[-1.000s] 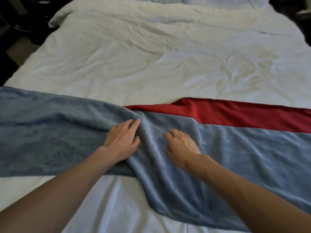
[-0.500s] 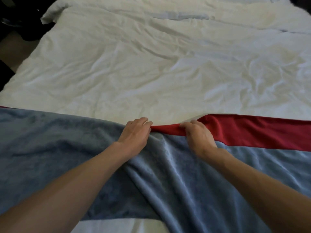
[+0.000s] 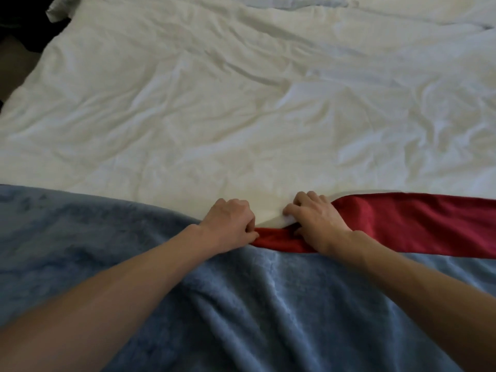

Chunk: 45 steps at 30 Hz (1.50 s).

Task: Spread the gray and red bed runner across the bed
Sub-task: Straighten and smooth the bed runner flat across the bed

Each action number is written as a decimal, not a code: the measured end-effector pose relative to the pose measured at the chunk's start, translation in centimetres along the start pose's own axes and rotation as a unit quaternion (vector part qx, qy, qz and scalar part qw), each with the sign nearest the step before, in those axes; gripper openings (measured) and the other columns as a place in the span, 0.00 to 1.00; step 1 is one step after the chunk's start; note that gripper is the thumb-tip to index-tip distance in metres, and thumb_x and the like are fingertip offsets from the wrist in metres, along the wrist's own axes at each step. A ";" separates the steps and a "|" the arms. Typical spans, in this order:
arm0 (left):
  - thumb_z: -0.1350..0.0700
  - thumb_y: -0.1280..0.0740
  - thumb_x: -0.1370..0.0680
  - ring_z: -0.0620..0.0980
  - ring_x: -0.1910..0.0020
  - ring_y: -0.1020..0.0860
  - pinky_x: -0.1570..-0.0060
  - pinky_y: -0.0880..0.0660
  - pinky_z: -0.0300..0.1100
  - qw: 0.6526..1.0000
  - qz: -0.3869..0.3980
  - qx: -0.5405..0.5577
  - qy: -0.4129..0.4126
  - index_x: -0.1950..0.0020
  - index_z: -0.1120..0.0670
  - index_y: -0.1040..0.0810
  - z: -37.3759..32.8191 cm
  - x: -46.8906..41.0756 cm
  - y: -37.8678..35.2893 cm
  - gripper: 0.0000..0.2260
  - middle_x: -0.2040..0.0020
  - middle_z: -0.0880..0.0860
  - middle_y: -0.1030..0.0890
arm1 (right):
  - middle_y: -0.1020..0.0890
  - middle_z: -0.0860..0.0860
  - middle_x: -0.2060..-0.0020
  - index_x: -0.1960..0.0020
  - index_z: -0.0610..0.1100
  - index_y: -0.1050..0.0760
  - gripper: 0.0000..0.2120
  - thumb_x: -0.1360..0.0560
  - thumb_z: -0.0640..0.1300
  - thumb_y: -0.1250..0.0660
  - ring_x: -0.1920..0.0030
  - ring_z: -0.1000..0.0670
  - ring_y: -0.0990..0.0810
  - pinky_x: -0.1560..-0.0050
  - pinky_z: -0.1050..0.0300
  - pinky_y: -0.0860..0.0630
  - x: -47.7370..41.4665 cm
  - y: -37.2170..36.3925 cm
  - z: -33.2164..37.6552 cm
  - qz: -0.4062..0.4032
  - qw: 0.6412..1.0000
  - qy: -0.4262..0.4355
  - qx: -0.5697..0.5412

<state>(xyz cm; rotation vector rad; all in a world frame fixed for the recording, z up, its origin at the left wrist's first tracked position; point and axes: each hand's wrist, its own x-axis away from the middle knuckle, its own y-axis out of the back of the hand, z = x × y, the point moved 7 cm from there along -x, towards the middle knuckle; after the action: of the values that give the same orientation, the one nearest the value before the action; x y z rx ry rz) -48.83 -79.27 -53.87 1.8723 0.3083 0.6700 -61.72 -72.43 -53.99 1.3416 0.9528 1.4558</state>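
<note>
Head view: the bed runner (image 3: pixel 268 304) lies across the near part of the bed (image 3: pixel 241 116), gray face up, red band at its far edge toward the right. The left hand (image 3: pixel 228 226) and right hand (image 3: pixel 314 221) each grasp that red edge with curled fingers, close together at mid-bed.

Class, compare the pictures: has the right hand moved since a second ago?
Yes. The right hand went forward, off the gray pile onto the red band, reaching the white duvet.
</note>
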 end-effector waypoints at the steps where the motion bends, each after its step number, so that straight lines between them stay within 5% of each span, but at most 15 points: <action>1: 0.45 0.31 0.28 0.48 0.58 0.26 0.55 0.31 0.44 1.000 0.005 0.004 -0.004 0.63 0.48 0.22 -0.1 0.0 -0.2 0.09 0.58 0.46 0.27 | 0.27 0.49 0.45 0.37 0.49 0.29 0.20 0.29 0.42 0.33 0.45 0.46 0.31 0.46 0.53 0.34 0.0 0.1 0.4 -0.012 1.000 0.014 0.020; 4: 0.47 0.32 0.30 0.48 0.58 0.25 0.54 0.30 0.43 0.999 0.005 0.029 -0.014 0.58 0.46 0.25 -0.4 -0.2 -0.6 0.05 0.56 0.46 0.27 | 0.25 0.51 0.49 0.43 0.48 0.30 0.16 0.29 0.37 0.39 0.48 0.46 0.30 0.48 0.54 0.37 -0.7 0.8 0.4 -0.055 0.998 0.024 0.025; 9: 0.39 0.34 0.31 0.49 0.56 0.24 0.55 0.28 0.44 0.997 -0.028 0.062 0.034 0.44 0.47 0.28 0.4 -0.8 -0.4 0.20 0.51 0.47 0.24 | 0.22 0.52 0.60 0.54 0.48 0.28 0.03 0.24 0.41 0.38 0.57 0.47 0.27 0.52 0.54 0.35 -1.4 1.8 -0.1 -0.091 0.995 0.049 -0.001; 14: 0.37 0.36 0.29 0.51 0.61 0.22 0.59 0.26 0.45 0.985 -0.140 0.030 0.094 0.51 0.50 0.26 0.2 -1.4 1.7 0.18 0.60 0.48 0.21 | 0.17 0.47 0.55 0.51 0.45 0.23 0.08 0.22 0.42 0.40 0.53 0.42 0.22 0.49 0.50 0.34 -3.6 4.1 -1.7 -0.154 0.982 -0.038 -0.103; 22: 0.61 0.38 0.24 0.53 0.64 0.26 0.63 0.33 0.46 0.968 -0.183 -0.016 0.171 0.50 0.55 0.28 3.5 -3.1 4.3 0.05 0.57 0.53 0.21 | 0.22 0.45 0.54 0.52 0.44 0.22 0.09 0.25 0.37 0.40 0.52 0.42 0.26 0.53 0.52 0.37 -6.6 4.8 -3.4 -0.136 0.984 -0.107 -0.033; 27: 0.63 0.37 0.26 0.59 0.51 0.22 0.59 0.33 0.45 0.967 -0.196 -0.030 0.159 0.48 0.51 0.23 6.2 -4.7 6.3 0.10 0.51 0.54 0.19 | 0.21 0.45 0.55 0.53 0.44 0.22 0.09 0.27 0.35 0.39 0.51 0.41 0.26 0.49 0.49 0.36 -7.7 4.4 -3.4 -0.134 0.982 -0.137 -0.003; 32: 0.61 0.40 0.22 0.57 0.47 0.25 0.49 0.33 0.49 0.979 -0.122 -0.062 0.150 0.44 0.52 0.23 6.9 -5.5 4.8 0.10 0.48 0.54 0.21 | 0.23 0.43 0.50 0.48 0.42 0.26 0.08 0.23 0.40 0.43 0.49 0.40 0.27 0.47 0.48 0.35 -6.9 2.3 -2.6 -0.104 0.979 -0.174 -0.031; 37: 0.55 0.38 0.22 0.56 0.42 0.27 0.44 0.34 0.51 0.968 -0.223 -0.037 0.109 0.35 0.54 0.27 5.8 -2.7 5.0 0.15 0.40 0.55 0.24 | 0.26 0.42 0.40 0.36 0.42 0.28 0.16 0.23 0.43 0.42 0.40 0.41 0.29 0.38 0.48 0.36 -5.2 2.4 -0.7 -0.154 0.968 -0.176 -0.093; 45: 0.61 0.34 0.26 0.57 0.49 0.25 0.49 0.29 0.53 0.963 -0.266 0.015 0.037 0.39 0.58 0.24 2.9 4.7 4.2 0.15 0.47 0.56 0.24 | 0.25 0.42 0.42 0.40 0.40 0.25 0.16 0.27 0.41 0.38 0.41 0.41 0.28 0.39 0.48 0.35 0.2 2.4 6.6 -0.171 0.973 -0.105 -0.116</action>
<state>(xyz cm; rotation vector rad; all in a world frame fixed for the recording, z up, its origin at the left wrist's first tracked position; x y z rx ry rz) -43.76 -80.73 -49.35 1.6880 0.8385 0.3660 -55.45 -73.20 -50.95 1.0744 0.8002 1.1010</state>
